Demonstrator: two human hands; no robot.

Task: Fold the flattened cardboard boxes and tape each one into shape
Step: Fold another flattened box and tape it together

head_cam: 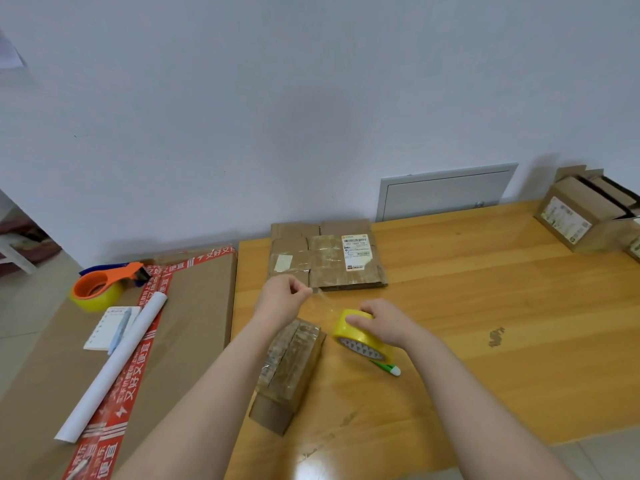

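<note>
Head view looks down on a wooden table (485, 271). Right hand (388, 322) grips a yellow tape roll (360, 336), held just above the table. Left hand (282, 299) pinches the loose end of clear tape (323, 299) drawn out from the roll. A folded, taped box (287, 372) lies below the hands, partly under the left forearm. Flattened boxes (327, 259) sit stacked farther back, near the wall. A green and white pen (388, 368) lies beside the roll. An orange tape dispenser (104, 284) rests on a big carton (194, 306) to the left
</note>
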